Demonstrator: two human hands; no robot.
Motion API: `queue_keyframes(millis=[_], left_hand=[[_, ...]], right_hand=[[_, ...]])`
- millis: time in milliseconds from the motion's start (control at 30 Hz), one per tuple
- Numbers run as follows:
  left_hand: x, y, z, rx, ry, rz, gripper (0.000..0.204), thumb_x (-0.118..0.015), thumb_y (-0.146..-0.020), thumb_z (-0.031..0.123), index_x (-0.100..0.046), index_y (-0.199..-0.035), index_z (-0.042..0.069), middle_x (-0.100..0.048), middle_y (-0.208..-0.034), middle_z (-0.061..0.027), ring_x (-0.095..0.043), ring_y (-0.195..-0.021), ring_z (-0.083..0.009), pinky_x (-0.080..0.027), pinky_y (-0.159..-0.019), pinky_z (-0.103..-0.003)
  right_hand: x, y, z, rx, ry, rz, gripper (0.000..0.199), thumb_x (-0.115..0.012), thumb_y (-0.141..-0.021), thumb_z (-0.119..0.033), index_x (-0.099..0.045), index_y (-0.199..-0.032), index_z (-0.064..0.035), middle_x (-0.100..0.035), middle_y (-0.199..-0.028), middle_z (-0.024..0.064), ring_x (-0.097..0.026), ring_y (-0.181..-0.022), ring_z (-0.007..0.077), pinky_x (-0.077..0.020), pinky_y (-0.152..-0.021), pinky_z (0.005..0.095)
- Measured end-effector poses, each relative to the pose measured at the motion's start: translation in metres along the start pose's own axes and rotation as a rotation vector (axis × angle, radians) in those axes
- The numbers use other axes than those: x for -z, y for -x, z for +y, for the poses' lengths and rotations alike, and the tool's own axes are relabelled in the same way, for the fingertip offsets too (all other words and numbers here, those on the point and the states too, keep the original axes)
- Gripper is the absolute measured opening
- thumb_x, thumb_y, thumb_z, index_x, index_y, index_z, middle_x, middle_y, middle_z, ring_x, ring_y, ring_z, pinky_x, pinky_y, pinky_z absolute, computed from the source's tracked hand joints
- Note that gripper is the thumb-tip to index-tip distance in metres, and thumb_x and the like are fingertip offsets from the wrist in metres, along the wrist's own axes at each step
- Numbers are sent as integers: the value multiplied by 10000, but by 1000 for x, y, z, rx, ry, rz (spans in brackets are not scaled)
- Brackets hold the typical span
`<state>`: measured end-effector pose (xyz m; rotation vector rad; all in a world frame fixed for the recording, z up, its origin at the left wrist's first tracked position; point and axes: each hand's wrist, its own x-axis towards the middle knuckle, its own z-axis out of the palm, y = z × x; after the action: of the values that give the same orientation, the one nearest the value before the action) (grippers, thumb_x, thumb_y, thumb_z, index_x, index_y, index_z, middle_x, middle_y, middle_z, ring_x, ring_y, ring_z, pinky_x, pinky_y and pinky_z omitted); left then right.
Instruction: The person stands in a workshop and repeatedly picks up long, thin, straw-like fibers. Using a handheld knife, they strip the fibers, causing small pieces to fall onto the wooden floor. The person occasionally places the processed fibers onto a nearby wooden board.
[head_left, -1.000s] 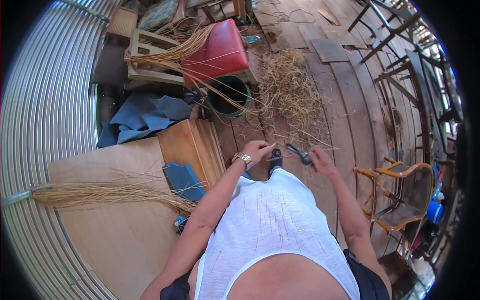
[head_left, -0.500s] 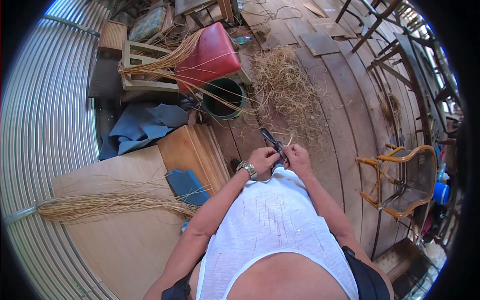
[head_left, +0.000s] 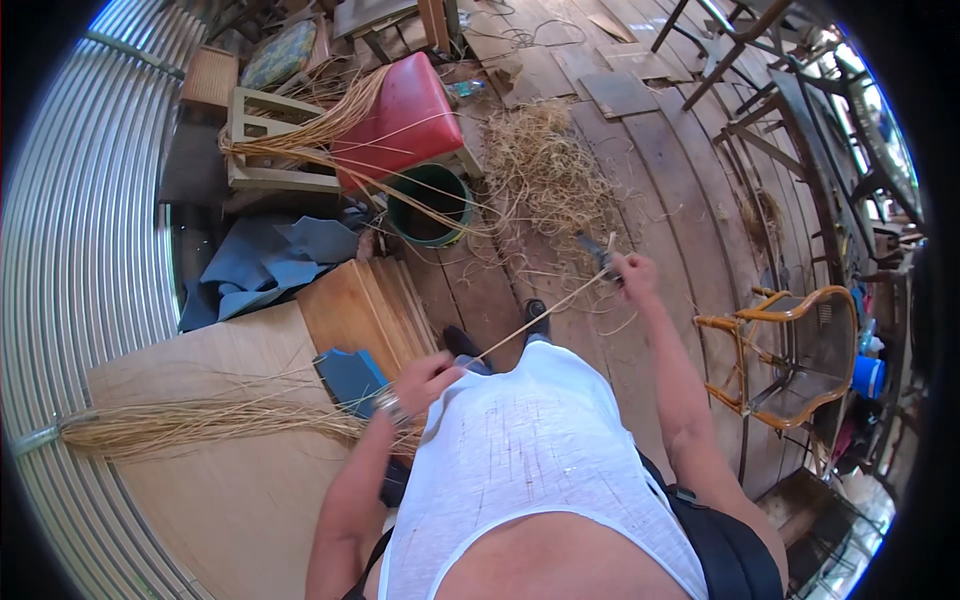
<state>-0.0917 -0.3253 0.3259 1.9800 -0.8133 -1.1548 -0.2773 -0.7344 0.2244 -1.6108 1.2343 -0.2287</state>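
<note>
My left hand [head_left: 425,382], with a metal watch on its wrist, is closed on one end of a thin rattan strip [head_left: 543,313] near my lap. The strip runs taut up to the right, to my right hand [head_left: 636,277], which is held out over the floor. That hand grips a dark, flat hand tool [head_left: 590,247], blurred by motion; its exact kind cannot be made out. The strip meets the tool at my right fingers, and a short end sticks out beyond. Just past the tool lies a heap of curly shavings [head_left: 550,170].
On my left, a rattan bundle [head_left: 200,425] lies across a plywood sheet [head_left: 180,370], beside stacked boards [head_left: 350,310]. Ahead are a green bucket [head_left: 430,205] and a red-seated chair [head_left: 405,115] draped with rattan strands. A rattan armchair [head_left: 790,355] stands at right.
My hands, close together before, have spread apart: the left toward my lap and left, the right outward with the tool. The strip now stretches between them.
</note>
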Motion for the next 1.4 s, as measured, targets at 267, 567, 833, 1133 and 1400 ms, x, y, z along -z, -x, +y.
queue_keyframes(millis=[267,567,833,1133,1400], left_hand=[[62,109,-149,529,-442,-124,679,-692,-798,462,-528,-1292,26,-578,-1262,-184,-559,-1176,-271,-433,-993,-365],[-68,-140,-4,7,304,-161,695,-672,-821,483,-478,-1295,13,-582,-1218,-147,-583,-1059,-236,-461,-899,-328],[-55,-128,-35,-80,253,-392,235,-572,-930,269,-642,-893,47,-643,-793,4,-567,-713,-92,-466,-654,-254],[78,66,-264,762,-688,-15,283,-603,-818,293,-691,-1024,120,-683,-974,-168,-652,-907,-343,-513,-809,-437],[80,58,-224,652,78,-30,260,-573,-855,269,-642,-722,56,-614,-596,-59,-584,-533,-168,-455,-498,-338]], right_hand=[[52,1,-42,-43,33,82,360,-664,-866,-356,-565,-682,-63,-548,-532,28,-479,-382,90,-346,-347,251],[-56,54,-60,-53,-131,-111,326,-662,-878,-339,-551,-702,-88,-520,-518,3,-440,-365,65,-314,-328,223],[-36,40,-35,-19,-97,94,332,-645,-877,-298,-559,-695,-33,-563,-554,32,-540,-430,107,-412,-403,267],[108,0,118,415,1007,167,272,-606,-863,-199,-617,-708,24,-606,-622,183,-621,-548,282,-491,-543,394],[70,36,31,-31,583,-282,183,-544,-910,-158,-571,-808,-9,-583,-582,117,-583,-446,216,-454,-411,367]])
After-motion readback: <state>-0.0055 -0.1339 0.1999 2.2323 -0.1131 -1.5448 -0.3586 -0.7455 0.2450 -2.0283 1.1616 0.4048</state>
